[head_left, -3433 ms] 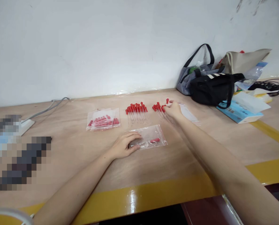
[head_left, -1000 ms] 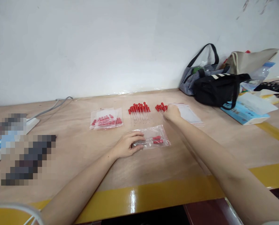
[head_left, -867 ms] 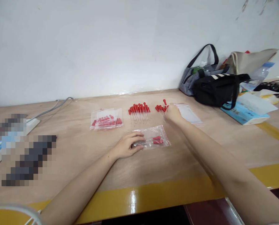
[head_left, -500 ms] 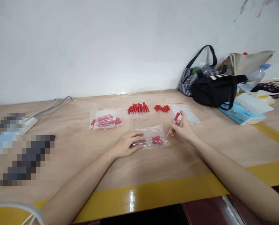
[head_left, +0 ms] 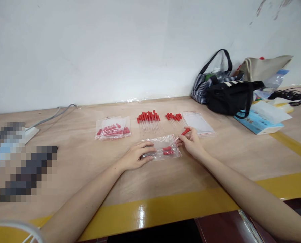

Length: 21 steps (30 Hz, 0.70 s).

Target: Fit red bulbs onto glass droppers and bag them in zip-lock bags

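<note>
My left hand (head_left: 138, 156) rests over the left end of a clear zip bag (head_left: 158, 156), thumb and fingers apart around that end and holding it against the table. Red dropper bulbs (head_left: 168, 151) show through its plastic near the red-striped mouth. At this mouth, my right hand (head_left: 192, 140) pinches a dropper (head_left: 185, 131) by its red rubber bulb. The dropper slants down and left, its clear tip at the bag opening; whether it is inside I cannot tell. Beyond lie a large group of red-bulbed droppers (head_left: 149, 117) and a smaller group (head_left: 174, 117).
Filled zip bags (head_left: 113, 130) lie at the left, flat zip bags (head_left: 199, 124) right of the droppers. Farther right stand a striped bag (head_left: 199, 86), a black bag (head_left: 226, 99) and a blue tissue pack (head_left: 260, 121). A grey cable (head_left: 61, 112) and a white power strip (head_left: 32, 135) lie left.
My right hand has moved down and left, lowering the dropper from nearly upright to a flatter slant at the bag mouth. My left hand stays on the bag.
</note>
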{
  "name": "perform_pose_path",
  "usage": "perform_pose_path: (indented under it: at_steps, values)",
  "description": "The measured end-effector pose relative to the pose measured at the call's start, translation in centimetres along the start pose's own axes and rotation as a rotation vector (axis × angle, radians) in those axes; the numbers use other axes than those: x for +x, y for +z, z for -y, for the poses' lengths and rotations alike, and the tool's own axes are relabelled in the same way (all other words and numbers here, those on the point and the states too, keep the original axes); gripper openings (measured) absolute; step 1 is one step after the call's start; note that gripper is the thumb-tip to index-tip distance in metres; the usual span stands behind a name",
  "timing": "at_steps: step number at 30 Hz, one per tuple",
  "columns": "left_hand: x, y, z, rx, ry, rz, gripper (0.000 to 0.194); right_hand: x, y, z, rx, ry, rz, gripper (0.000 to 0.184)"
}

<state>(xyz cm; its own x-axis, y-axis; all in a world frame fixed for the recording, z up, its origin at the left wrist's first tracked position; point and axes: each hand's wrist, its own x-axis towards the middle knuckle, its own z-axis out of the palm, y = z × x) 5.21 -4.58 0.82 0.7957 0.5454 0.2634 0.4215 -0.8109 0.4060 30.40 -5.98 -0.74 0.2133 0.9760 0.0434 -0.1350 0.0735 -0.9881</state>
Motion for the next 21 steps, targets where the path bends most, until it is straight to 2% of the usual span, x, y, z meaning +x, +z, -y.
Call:
perform_pose_path:
  at_steps: [5, 9, 12, 16, 21]
  values:
    - [0.0, -0.1, -0.2, 0.003, -0.014, 0.0, 0.036, -0.5, -0.2, 0.1, 0.009, 0.021, 0.026, 0.053]
    - [0.0, 0.0, -0.2, -0.01, -0.026, -0.017, 0.04, -0.2, -0.7, -0.1, 0.006, 0.052, 0.054, 0.041]
    - [-0.1, 0.0, -0.1, -0.014, -0.038, -0.021, 0.043, 0.0, -1.3, -0.3, -0.169, 0.021, 0.16, 0.036]
    - [-0.1, 0.0, -0.1, -0.009, -0.05, -0.011, 0.044, -0.1, -1.7, -0.4, -0.491, -0.143, 0.266, 0.031]
    - [-0.1, 0.0, -0.2, -0.006, -0.046, -0.017, 0.044, 0.0, -1.0, -0.4, -0.566, -0.18, 0.326, 0.026]
